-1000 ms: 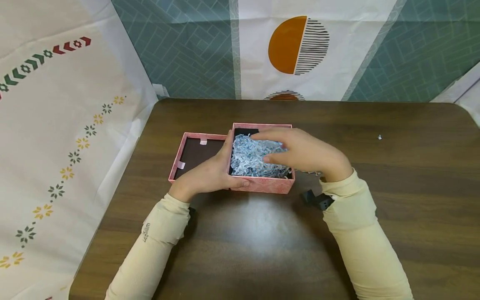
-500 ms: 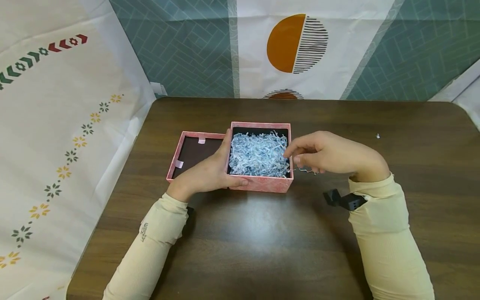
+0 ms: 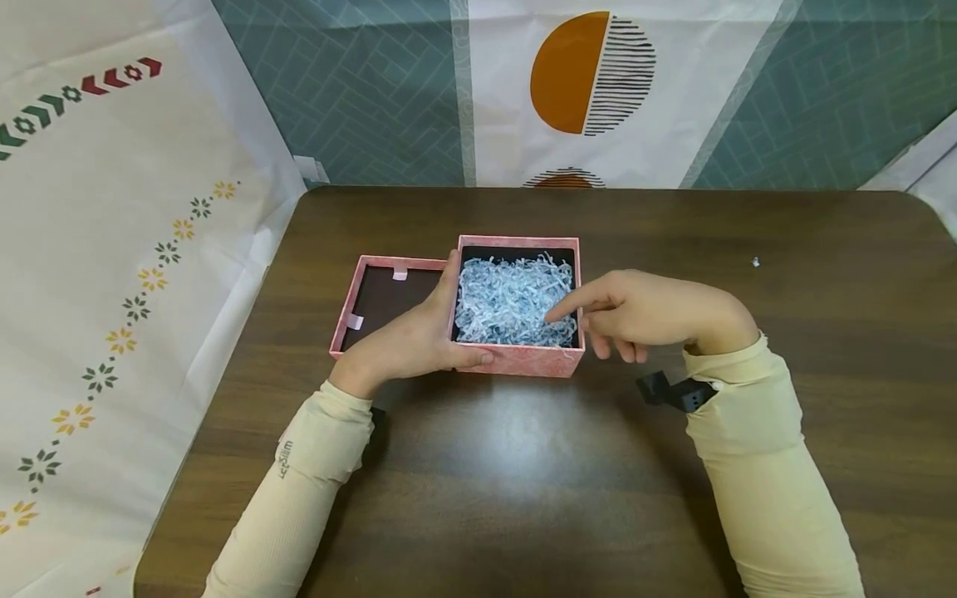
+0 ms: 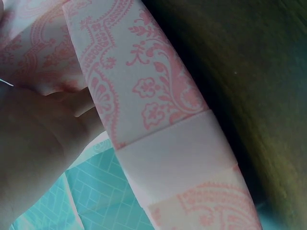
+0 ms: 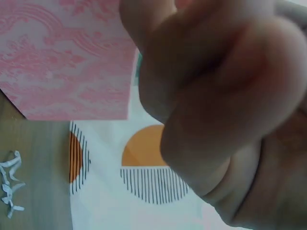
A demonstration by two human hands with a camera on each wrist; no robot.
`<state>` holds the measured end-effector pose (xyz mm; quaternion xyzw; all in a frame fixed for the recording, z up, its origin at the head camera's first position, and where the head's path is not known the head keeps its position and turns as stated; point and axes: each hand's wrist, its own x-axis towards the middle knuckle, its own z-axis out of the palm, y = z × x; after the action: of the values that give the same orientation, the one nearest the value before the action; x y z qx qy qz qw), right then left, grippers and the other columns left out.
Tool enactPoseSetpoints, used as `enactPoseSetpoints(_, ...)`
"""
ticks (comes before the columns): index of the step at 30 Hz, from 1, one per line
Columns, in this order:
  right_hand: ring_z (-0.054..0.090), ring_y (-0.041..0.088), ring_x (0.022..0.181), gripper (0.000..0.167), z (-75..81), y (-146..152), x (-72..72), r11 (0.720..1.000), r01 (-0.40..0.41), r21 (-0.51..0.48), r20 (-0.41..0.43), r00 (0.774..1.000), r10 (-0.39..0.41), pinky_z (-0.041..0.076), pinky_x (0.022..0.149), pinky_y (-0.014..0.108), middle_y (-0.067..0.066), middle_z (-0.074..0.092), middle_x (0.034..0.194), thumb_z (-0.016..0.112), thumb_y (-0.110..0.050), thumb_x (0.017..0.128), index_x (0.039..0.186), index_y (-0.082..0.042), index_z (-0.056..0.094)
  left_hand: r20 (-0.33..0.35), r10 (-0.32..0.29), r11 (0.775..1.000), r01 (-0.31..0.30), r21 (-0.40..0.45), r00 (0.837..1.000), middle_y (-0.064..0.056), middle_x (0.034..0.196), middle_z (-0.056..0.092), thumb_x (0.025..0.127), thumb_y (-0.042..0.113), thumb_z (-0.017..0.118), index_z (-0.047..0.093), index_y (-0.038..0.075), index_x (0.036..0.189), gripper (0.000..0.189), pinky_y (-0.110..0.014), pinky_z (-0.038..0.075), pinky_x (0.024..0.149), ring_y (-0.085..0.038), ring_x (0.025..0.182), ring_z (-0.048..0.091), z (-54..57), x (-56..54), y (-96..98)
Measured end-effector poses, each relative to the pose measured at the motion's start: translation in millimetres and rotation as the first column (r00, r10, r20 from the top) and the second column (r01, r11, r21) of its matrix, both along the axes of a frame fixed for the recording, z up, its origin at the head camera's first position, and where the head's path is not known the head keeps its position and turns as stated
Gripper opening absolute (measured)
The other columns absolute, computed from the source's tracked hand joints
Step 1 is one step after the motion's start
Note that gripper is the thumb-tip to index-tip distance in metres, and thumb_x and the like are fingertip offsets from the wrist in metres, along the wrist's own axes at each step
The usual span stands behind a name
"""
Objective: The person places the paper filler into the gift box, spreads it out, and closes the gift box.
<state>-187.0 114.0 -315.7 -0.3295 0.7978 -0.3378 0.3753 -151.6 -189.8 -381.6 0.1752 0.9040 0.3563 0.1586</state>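
Observation:
A pink patterned box (image 3: 532, 360) holds a bed of light blue shredded paper (image 3: 504, 299). My left hand (image 3: 404, 342) grips the box's left side, its thumb along the front wall and its fingers along the left wall. My right hand (image 3: 661, 309) is at the right wall, index finger extended over the rim onto the paper. Its other fingers bend loosely outside the box. The dark-lined lid (image 3: 389, 303) lies left of the box, partly behind my left hand. In the left wrist view, a pale ribbon (image 4: 177, 155) crosses a pink patterned side.
Paper shreds (image 5: 10, 184) lie on the table beside the box in the right wrist view. A tiny pale scrap (image 3: 756, 262) sits farther right on the brown table (image 3: 523, 498). Patterned cloths (image 3: 374, 91) hang behind and to the left.
My right hand has drawn back from above the paper to the box's right side, then extended its index finger over the rim. My left hand keeps its hold on the box.

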Motion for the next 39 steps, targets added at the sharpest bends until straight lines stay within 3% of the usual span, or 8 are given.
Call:
enactPoseSetpoints(6, 0.054, 0.025, 0.051, 0.054, 3.1, 5.0, -0.8, 0.999, -0.028, -0.016, 0.01, 1.0, 0.029, 0.053, 0.051, 0.036, 0.011, 0.059, 0.078, 0.033, 0.011, 0.092, 0.13, -0.008, 0.067, -0.008, -0.009, 1.0, 0.009, 0.022, 1.0, 0.003, 0.167, -0.013, 0.076, 0.058, 0.082, -0.031, 0.035, 0.153, 0.139, -0.042, 0.031, 0.114, -0.024, 0.148, 0.023, 1.8, -2.7, 2.4)
enactPoseSetpoints(18, 0.051, 0.013, 0.036, 0.049, -2.2, -7.2, 2.3, 0.968, 0.026, 0.25, 0.022, 0.999, -0.032, 0.047, 0.041, 0.029, 0.008, 0.062, 0.057, 0.038, 0.0, 0.096, 0.14, -0.003, 0.06, -0.018, -0.018, 1.0, 0.018, 0.024, 1.0, 0.007, 0.165, -0.018, 0.076, 0.058, 0.082, -0.032, 0.038, 0.152, 0.139, -0.042, 0.031, 0.114, -0.025, 0.149, 0.021, 4.1, -7.4, 7.9)
enactPoseSetpoints(21, 0.051, 0.017, 0.039, 0.048, 2.5, 1.2, 1.2, 0.978, 0.082, 0.191, 0.015, 0.996, -0.087, 0.048, 0.042, 0.031, 0.011, 0.061, 0.061, 0.038, 0.0, 0.096, 0.138, -0.008, 0.061, -0.021, -0.021, 1.0, 0.021, 0.023, 1.0, 0.008, 0.166, -0.017, 0.076, 0.058, 0.082, -0.032, 0.038, 0.152, 0.138, -0.043, 0.031, 0.113, -0.025, 0.149, 0.022, 4.2, -8.8, 10.0)
enactPoseSetpoints(25, 0.054, 0.024, 0.048, 0.046, 9.7, 14.9, -0.6, 0.987, 0.159, 0.032, -0.078, 0.985, -0.157, 0.051, 0.048, 0.035, 0.012, 0.06, 0.07, 0.039, 0.003, 0.095, 0.131, -0.01, 0.066, -0.02, -0.03, 0.999, 0.03, 0.025, 0.999, 0.007, 0.166, -0.017, 0.076, 0.059, 0.082, -0.032, 0.039, 0.152, 0.138, -0.042, 0.031, 0.113, -0.025, 0.149, 0.022, 3.8, -10.8, 12.4)
enactPoseSetpoints(29, 0.059, 0.027, 0.065, 0.036, 10.3, 26.2, -6.2, 0.96, 0.261, -0.099, -0.246, 0.929, -0.278, 0.053, 0.058, 0.035, 0.011, 0.063, 0.082, 0.044, 0.001, 0.098, 0.126, -0.006, 0.066, -0.011, -0.035, 0.999, 0.036, 0.023, 0.999, 0.007, 0.165, -0.018, 0.075, 0.06, 0.081, -0.033, 0.04, 0.151, 0.138, -0.042, 0.031, 0.114, -0.024, 0.149, 0.021, 4.1, -12.3, 14.1)
enactPoseSetpoints(33, 0.062, 0.033, 0.09, 0.033, -8.9, 36.5, -25.5, 0.933, 0.356, -0.057, -0.371, 0.86, -0.351, 0.053, 0.076, 0.045, 0.018, 0.065, 0.109, 0.054, -0.004, 0.099, 0.132, -0.004, 0.06, 0.012, -0.018, 1.0, 0.018, 0.006, 1.0, 0.006, 0.166, -0.016, 0.075, 0.062, 0.08, -0.034, 0.04, 0.149, 0.137, -0.045, 0.031, 0.114, -0.026, 0.149, 0.02, 4.9, -9.8, 12.3)
enactPoseSetpoints(36, 0.056, 0.041, 0.106, 0.052, -36.6, 41.5, -44.5, 0.931, 0.36, 0.065, -0.39, 0.867, -0.308, 0.048, 0.088, 0.056, 0.028, 0.053, 0.129, 0.062, -0.007, 0.097, 0.146, -0.001, 0.046, 0.029, 0.002, 1.0, -0.002, -0.015, 1.0, 0.003, 0.167, -0.014, 0.076, 0.063, 0.079, -0.035, 0.037, 0.15, 0.138, -0.047, 0.031, 0.114, -0.029, 0.149, 0.02, 4.6, -5.1, 7.7)
enactPoseSetpoints(39, 0.051, 0.044, 0.11, 0.07, -60.8, 42.8, -54.6, 0.922, 0.344, 0.176, -0.377, 0.889, -0.26, 0.045, 0.093, 0.06, 0.033, 0.043, 0.133, 0.071, -0.013, 0.092, 0.152, 0.003, 0.037, 0.043, 0.012, 0.999, -0.011, -0.031, 0.999, -0.002, 0.168, -0.01, 0.077, 0.063, 0.078, -0.034, 0.032, 0.151, 0.137, -0.048, 0.032, 0.113, -0.03, 0.148, 0.023, 3.2, -0.7, 2.1)
